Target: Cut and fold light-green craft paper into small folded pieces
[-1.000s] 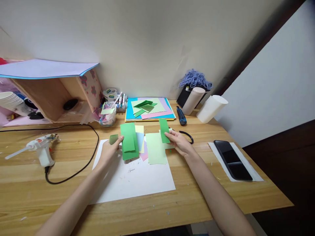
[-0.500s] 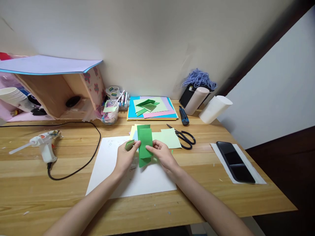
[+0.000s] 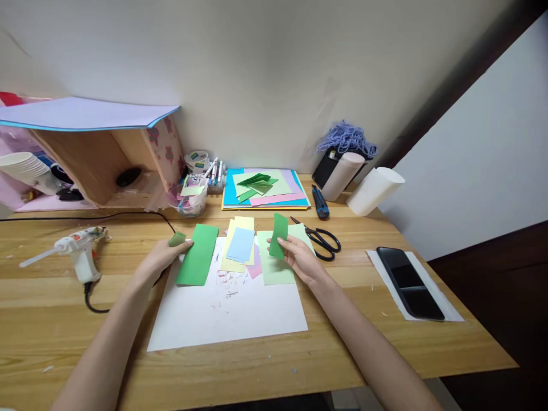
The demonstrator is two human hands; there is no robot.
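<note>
My left hand (image 3: 161,255) pinches a small folded green paper piece (image 3: 177,238) and touches the edge of a long green paper strip (image 3: 198,254) lying on the white sheet (image 3: 231,311). My right hand (image 3: 299,258) holds up a smaller green paper strip (image 3: 279,236) between thumb and fingers, above a light green sheet (image 3: 274,265). Between the hands lie yellow, pink and light blue paper pieces (image 3: 241,244) on the wooden desk (image 3: 274,354).
Black scissors (image 3: 321,238) lie just right of my right hand. A glue gun (image 3: 75,248) with a black cord is at the left. A coloured paper stack (image 3: 265,188), a blue utility knife (image 3: 319,202), white rolls (image 3: 372,189), a phone (image 3: 409,282) and a marker cup (image 3: 190,200) surround the sheet.
My hands have moved apart from the middle. The long green strip went left with my left hand; my right hand carried the smaller green strip to the right.
</note>
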